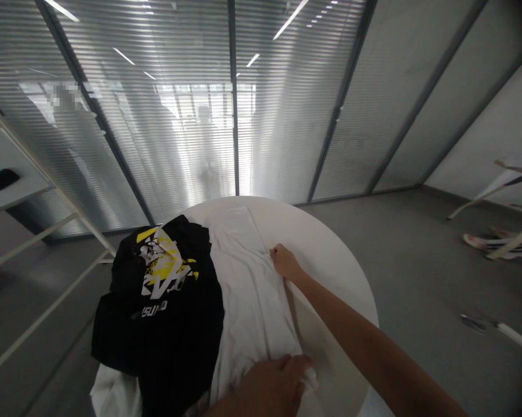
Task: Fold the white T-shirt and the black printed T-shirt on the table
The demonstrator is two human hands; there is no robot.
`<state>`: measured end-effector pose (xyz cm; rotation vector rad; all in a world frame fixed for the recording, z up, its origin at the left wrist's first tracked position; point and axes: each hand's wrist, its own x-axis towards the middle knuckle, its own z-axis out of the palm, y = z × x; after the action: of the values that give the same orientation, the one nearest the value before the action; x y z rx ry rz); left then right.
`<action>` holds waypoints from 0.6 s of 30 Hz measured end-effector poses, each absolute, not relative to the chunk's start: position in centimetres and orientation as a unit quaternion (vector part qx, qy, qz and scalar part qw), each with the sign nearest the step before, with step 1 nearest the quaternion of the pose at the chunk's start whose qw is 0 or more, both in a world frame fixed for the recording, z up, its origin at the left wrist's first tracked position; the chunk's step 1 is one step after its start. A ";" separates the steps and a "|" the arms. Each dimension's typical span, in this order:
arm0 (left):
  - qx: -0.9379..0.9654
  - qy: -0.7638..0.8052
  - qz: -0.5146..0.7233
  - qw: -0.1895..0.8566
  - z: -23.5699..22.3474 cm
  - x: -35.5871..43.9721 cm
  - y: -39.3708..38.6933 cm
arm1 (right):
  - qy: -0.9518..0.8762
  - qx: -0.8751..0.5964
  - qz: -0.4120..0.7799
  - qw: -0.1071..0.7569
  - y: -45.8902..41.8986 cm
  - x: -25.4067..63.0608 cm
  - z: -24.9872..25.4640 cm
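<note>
A white garment [252,301] lies lengthwise on a round white table [343,255], with long creases along it. My right hand [284,262] is closed on the garment's right edge, toward its far part. Near the bottom of the view, my left hand [273,382] grips the same edge at the near corner, where a little of the fabric bunches past the fingers. To the left is a black T-shirt [182,347] with a yellow and white print, heaped and touching the white garment. More white fabric [115,391] shows under the black shirt at the lower left.
Glass partitions with blinds [282,133] rise behind the table. A white-framed stand [87,226] is close on the left. At the right, a person's foot [475,242] and pale furniture legs [464,207] are visible on the grey floor [417,260].
</note>
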<state>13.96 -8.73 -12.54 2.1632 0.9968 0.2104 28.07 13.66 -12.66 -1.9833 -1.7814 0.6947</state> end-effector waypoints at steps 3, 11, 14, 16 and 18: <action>0.806 0.414 0.141 0.399 -12.2 14.7 -9.1 | -0.641 -0.716 0.214 0.178 13.8 29.2 -12.3; 0.763 0.619 0.045 0.182 -10.5 8.3 -10.5 | -0.717 -0.677 0.120 0.115 7.6 30.8 -11.3; 0.724 0.670 -0.016 0.165 -10.3 6.6 -10.8 | -0.754 -0.639 0.122 0.094 4.3 30.7 -11.4; 0.741 0.640 -0.030 0.201 -10.4 6.5 -10.8 | -0.757 -0.636 0.125 0.083 2.5 30.6 -11.5; 0.750 0.612 -0.024 0.250 -10.8 6.9 -10.9 | -0.757 -0.632 0.141 0.085 0.9 30.6 -11.6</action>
<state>6.91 -10.91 -10.84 2.0420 1.6675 -0.0662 30.60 0.94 -11.57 -1.8854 -2.2572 0.4194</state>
